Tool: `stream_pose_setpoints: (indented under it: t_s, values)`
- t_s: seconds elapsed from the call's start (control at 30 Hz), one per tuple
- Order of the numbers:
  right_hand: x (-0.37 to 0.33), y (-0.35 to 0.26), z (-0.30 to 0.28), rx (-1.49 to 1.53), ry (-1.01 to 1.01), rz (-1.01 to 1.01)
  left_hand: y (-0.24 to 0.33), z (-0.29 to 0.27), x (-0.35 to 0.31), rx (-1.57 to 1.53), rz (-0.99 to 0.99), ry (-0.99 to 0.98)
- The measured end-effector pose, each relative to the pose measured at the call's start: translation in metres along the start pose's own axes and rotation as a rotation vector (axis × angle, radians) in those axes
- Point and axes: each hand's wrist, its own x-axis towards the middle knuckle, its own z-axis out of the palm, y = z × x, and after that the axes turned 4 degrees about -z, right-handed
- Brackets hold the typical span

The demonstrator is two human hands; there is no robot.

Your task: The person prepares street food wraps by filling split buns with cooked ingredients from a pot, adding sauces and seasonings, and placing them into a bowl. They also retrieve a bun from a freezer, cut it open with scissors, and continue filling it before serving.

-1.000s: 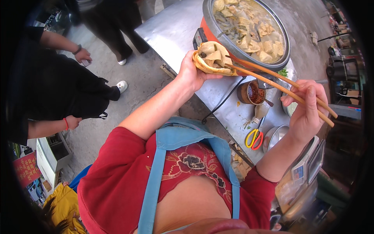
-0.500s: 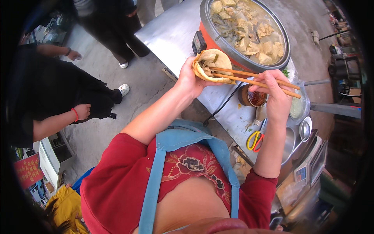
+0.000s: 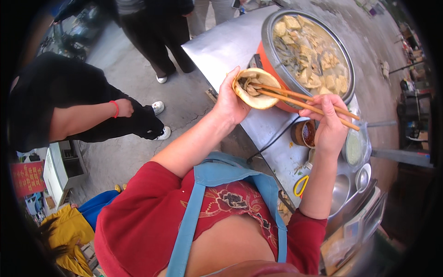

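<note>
Cupped around a round, pale flatbread pocket (image 3: 262, 99), my left hand (image 3: 229, 101) tips its open mouth toward me. Greyish-brown filling (image 3: 247, 86) shows inside. A pair of wooden chopsticks (image 3: 288, 102) is pinched in my right hand (image 3: 330, 127), their tips in the filling. Just beyond both hands stands an orange pot (image 3: 266, 62) with a grey metal rim, holding tofu chunks (image 3: 330, 62) and dark strips in broth. A brown tub (image 3: 299, 132) with red sauce sits under the chopsticks, close to my right wrist.
The metal table (image 3: 221, 46) also carries yellow-handled scissors (image 3: 301, 185), partly behind my forearm, a ladle (image 3: 363, 175), a steel bowl (image 3: 340, 193) and a container of pale green food (image 3: 354, 150). A black cable (image 3: 278, 144) hangs over its edge. A person in black (image 3: 78, 97) stands at left.
The whole view has shifted, so pot and table sit lower and farther right. The flatbread's mouth has turned more toward me, with the chopsticks still in it. The person at left has shifted.
</note>
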Motion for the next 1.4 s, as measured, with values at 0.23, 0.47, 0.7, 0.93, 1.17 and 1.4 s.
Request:
stream_pose_setpoints:
  t_s: [0.23, 0.47, 0.7, 0.93, 1.17, 1.4]
  values:
    - [0.012, 0.006, 0.037, 0.039, -0.037, 0.026, 0.013, -0.013, -0.021, 0.048, -0.020, -0.158]
    - [0.014, 0.014, 0.057, 0.036, -0.214, -0.007, 0.037, -0.030, -0.017, 0.001, 0.113, -0.009]
    - [0.008, -0.027, 0.017, 0.063, -0.157, -0.296, 0.036, -0.024, -0.013, 0.032, 0.160, 0.069]
    - [0.000, -0.017, -0.034, -0.445, 0.381, -0.470, 0.004, -0.009, -0.008, 0.138, 0.003, 0.144]
    - [0.020, 0.044, -0.035, -1.041, -0.056, -0.638, -0.037, -0.019, -0.002, 0.278, -0.136, 0.064]
    - [-0.058, 0.049, -0.091, -1.107, 0.397, -0.544, -0.066, -0.034, -0.020, 0.366, -0.269, 0.125]
